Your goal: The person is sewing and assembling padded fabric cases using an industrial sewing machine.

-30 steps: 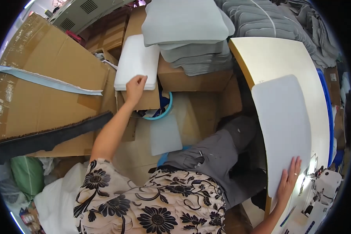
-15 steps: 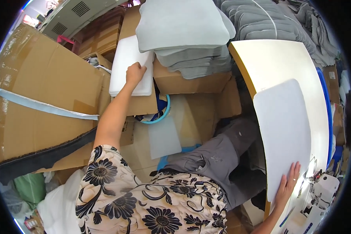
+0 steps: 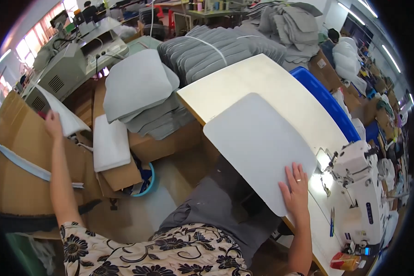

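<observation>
At the far left, my left hand grips the edge of a thin white sheet, which hangs tilted beside a big cardboard box. My right hand lies with fingers spread on a light grey rounded panel. That panel rests flat on the white worktable and juts a little over its near edge. A pile of white sheets sits on a carton between my arms. Behind it rises a stack of grey panels.
A white sewing machine stands right of my right hand, with thread snips nearby. A blue bin borders the table's far side. The large cardboard box fills the left. A blue-rimmed basin is on the floor.
My left hand has gone from the white pile out to the left, now with a white sheet in it. The whole view has swung to the right. My right hand stays on the grey panel.
</observation>
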A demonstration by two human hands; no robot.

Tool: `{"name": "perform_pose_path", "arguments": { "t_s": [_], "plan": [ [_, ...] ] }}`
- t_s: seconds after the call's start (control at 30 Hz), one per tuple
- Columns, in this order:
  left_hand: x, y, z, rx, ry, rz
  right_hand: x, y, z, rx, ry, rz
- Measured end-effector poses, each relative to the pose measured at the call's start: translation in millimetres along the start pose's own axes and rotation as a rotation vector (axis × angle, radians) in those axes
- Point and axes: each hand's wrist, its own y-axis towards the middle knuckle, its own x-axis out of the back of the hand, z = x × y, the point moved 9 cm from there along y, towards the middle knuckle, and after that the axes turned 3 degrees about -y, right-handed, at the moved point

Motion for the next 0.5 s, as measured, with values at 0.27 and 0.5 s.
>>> {"name": "perform_pose_path", "arguments": {
  "t_s": [0.27,0.5],
  "plan": [
    [-42.4,-62.8,-476.6,-0.845,-0.602,0.334,14.3,2.3,8.8,0.05,0.102,-0.08],
    [-72.2,-284.5,-547.2,-1.358,-0.801,0.495,28.0,-65.8,15.2,-0.042,0.106,-0.073]
  ]
}}
